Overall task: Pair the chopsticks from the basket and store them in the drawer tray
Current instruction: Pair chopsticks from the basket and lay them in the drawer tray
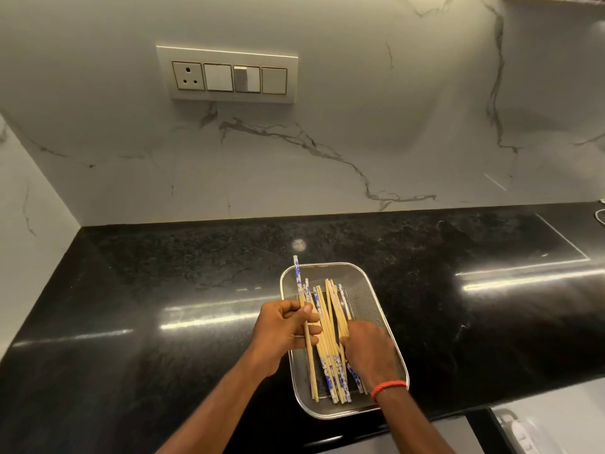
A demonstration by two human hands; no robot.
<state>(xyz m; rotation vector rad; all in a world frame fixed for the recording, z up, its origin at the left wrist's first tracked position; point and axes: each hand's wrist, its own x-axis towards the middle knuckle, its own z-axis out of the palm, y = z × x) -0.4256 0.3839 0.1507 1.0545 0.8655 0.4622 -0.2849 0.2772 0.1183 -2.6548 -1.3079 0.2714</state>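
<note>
A glossy black stone surface (131, 290) runs into a corner under a white marble backsplash (360, 142), which carries a cream switch panel (227, 75) with one socket at its left end. A cooktop outline (553, 244) is marked in the surface at the right. Near the front edge stands a rectangular steel mesh basket (322, 264) holding a loose pile of chopsticks (330, 322), bamboo with blue-and-white ends. The left hand (281, 329) sits at the basket's left rim, fingers and thumb curled around a single chopstick (298, 276) whose patterned end points away. The right hand (368, 352), a red thread band (389, 386) on its wrist, lies palm down in the basket on the pile. Its fingertips are hidden among the sticks, so its grip cannot be told. At the bottom right a pale area below the surface is cut off and unclear.
</note>
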